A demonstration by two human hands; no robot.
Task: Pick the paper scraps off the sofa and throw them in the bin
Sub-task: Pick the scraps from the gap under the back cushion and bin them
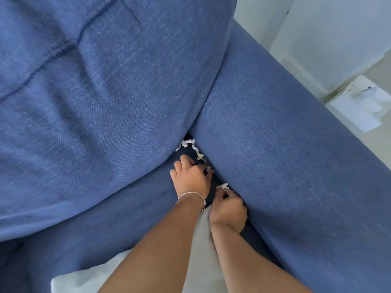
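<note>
White scraps (193,148) wedged in sofa (105,102) crevice, 12 o'clock of left hand (190,176). Left pinching scrap; right hand (228,210) pinching another. Pinch deep, lift slowly.

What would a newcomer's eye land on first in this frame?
First, the white paper scraps strung along the dark crevice where the blue back cushion meets the armrest, mid-frame. Just below them, the left hand and right hand both reach into that gap; the right hand's grip is closed on one scrap. A pale cushion lies under the forearms at the bottom.
</note>
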